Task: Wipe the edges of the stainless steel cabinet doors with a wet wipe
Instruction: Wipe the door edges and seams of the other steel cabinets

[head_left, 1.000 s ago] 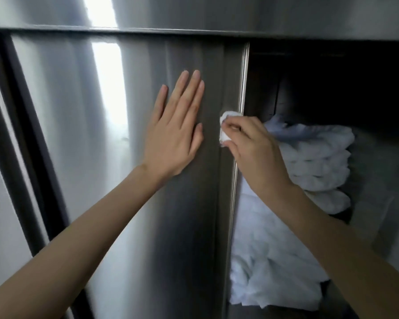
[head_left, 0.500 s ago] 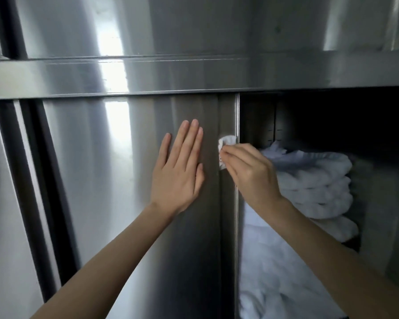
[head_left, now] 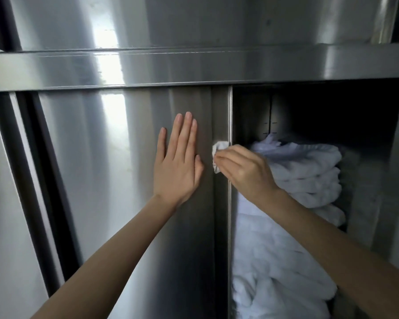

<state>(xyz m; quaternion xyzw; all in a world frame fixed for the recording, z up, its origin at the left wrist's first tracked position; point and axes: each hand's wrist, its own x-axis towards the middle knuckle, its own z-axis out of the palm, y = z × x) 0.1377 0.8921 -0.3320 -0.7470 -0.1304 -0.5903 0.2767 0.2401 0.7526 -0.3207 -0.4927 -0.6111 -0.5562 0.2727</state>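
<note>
A stainless steel sliding cabinet door [head_left: 115, 171] fills the left and middle of the head view. Its right vertical edge [head_left: 228, 222] runs down the centre. My left hand [head_left: 176, 164] presses flat on the door face, fingers straight and pointing up. Just right of it, my right hand [head_left: 244, 171] pinches a crumpled white wet wipe [head_left: 218, 150] against the door's edge strip. Most of the wipe is hidden under my fingers.
The open compartment [head_left: 320, 116] to the right is dark and holds a stack of folded white towels [head_left: 306, 178] close behind my right hand. A steel top rail [head_left: 194, 67] crosses above the door. Another door panel [head_left: 7, 203] stands at the far left.
The view has tilted upward, showing the top rail and upper cabinet. Both hands sit lower in the picture. The right hand has worked the wipe upward along the door edge.
</note>
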